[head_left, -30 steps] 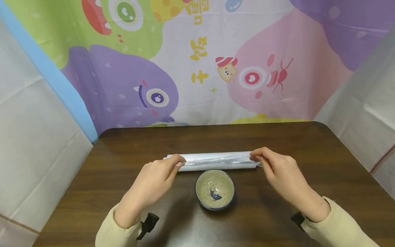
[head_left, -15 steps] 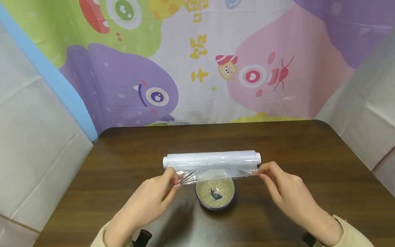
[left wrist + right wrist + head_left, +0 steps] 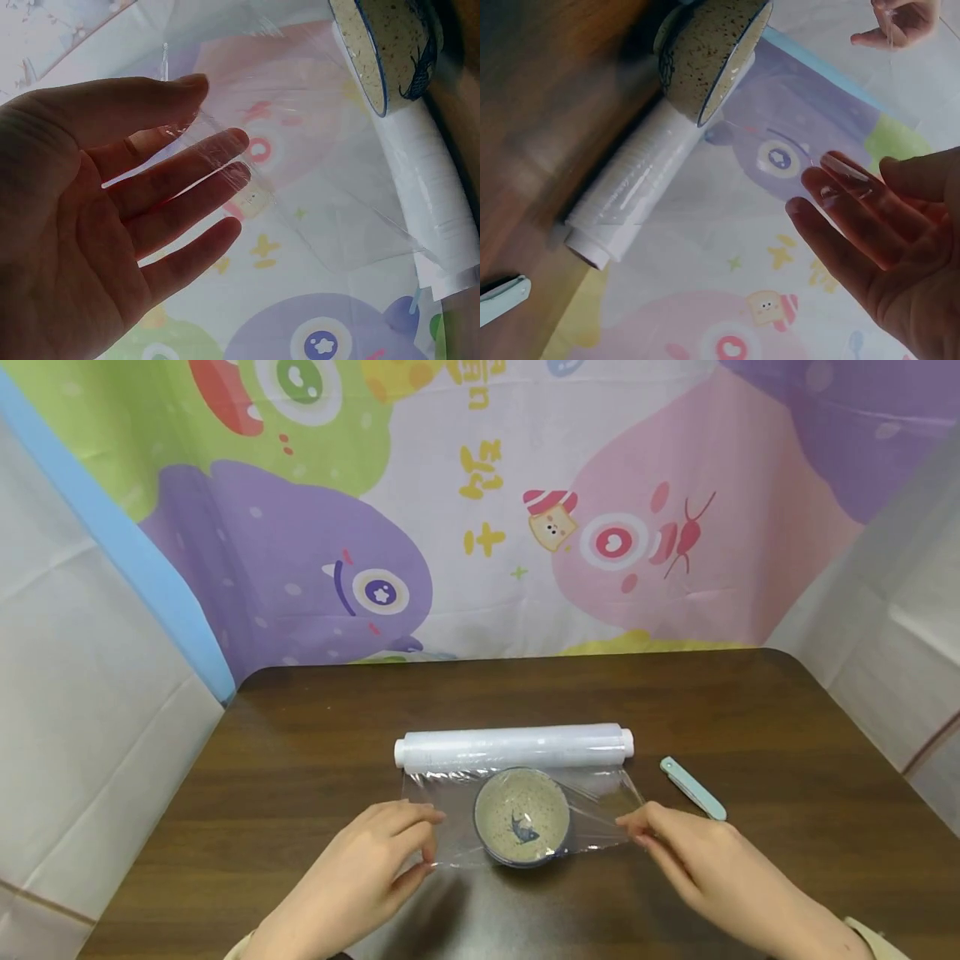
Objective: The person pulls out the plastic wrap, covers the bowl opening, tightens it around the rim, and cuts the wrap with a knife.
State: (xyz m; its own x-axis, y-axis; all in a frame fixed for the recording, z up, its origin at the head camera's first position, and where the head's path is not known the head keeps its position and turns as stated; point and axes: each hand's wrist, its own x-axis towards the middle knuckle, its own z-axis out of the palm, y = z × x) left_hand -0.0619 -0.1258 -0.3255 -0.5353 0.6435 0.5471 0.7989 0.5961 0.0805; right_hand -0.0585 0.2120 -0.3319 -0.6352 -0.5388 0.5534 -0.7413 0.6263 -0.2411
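A sheet of clear cling film [image 3: 451,797] is drawn off its white roll [image 3: 516,748] toward the near side of the table. My left hand [image 3: 363,868] pinches the film's near left corner between thumb and forefinger, its other fingers loosely spread in the left wrist view. The near right corner is pinched by my right hand [image 3: 716,868]; its thumb and fingers show against the film in the right wrist view. Between my hands stands a speckled bowl [image 3: 522,810] with a blue rim and a blue fish inside, upright, with the film stretched over it.
A slim pale-blue folding knife [image 3: 693,788] lies on the table right of the roll, beyond my right hand. The dark wooden table [image 3: 337,702] meets a cartoon-printed curtain [image 3: 491,602] at its far edge. White cloth hangs at both sides.
Both hands have drawn the film from the roll toward me, over the bowl. The roll stays in about the same place. The pale-blue knife, hidden before by the right hand, now shows.
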